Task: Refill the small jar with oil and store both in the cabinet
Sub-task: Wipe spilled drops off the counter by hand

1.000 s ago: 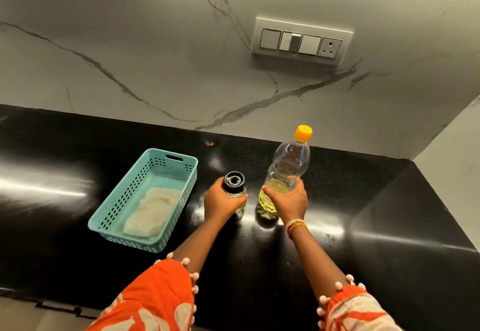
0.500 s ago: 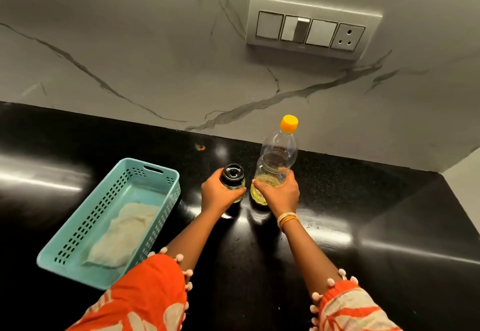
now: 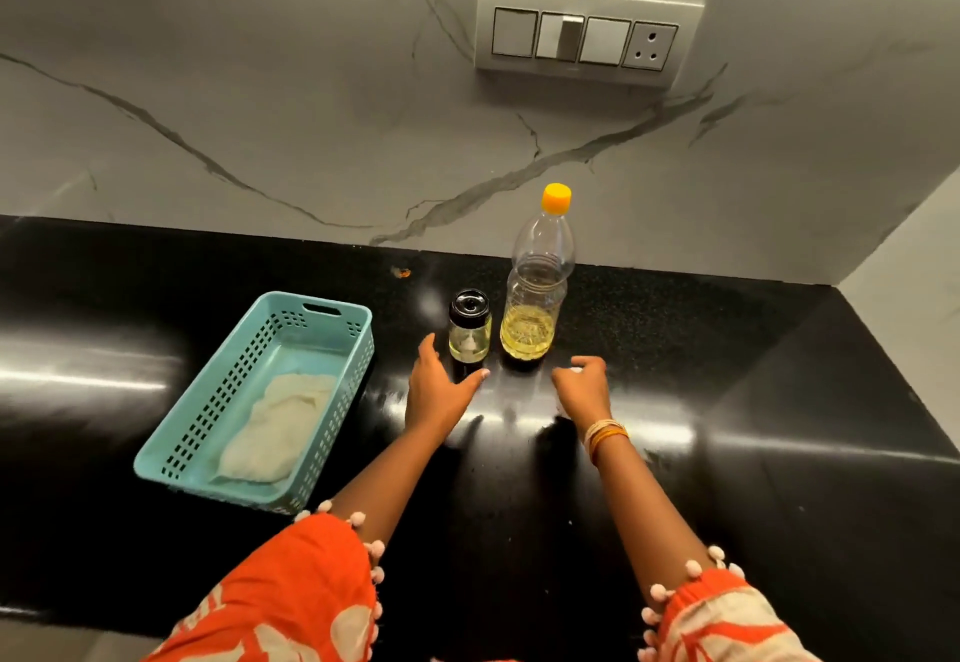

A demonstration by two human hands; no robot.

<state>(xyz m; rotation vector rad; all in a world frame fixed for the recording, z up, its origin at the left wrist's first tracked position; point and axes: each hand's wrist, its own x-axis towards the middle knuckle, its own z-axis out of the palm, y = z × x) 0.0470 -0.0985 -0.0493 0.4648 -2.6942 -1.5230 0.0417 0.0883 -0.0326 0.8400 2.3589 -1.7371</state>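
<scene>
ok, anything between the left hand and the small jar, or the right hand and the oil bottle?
Nothing visible. The left hand is open just short of the small jar; the right hand is just short of the oil bottle. Only bare black counter lies between.

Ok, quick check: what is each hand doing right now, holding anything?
Left hand: open, holding nothing, just short of the small oil jar.
Right hand: loosely curled, holding nothing, short of the oil bottle.
</scene>
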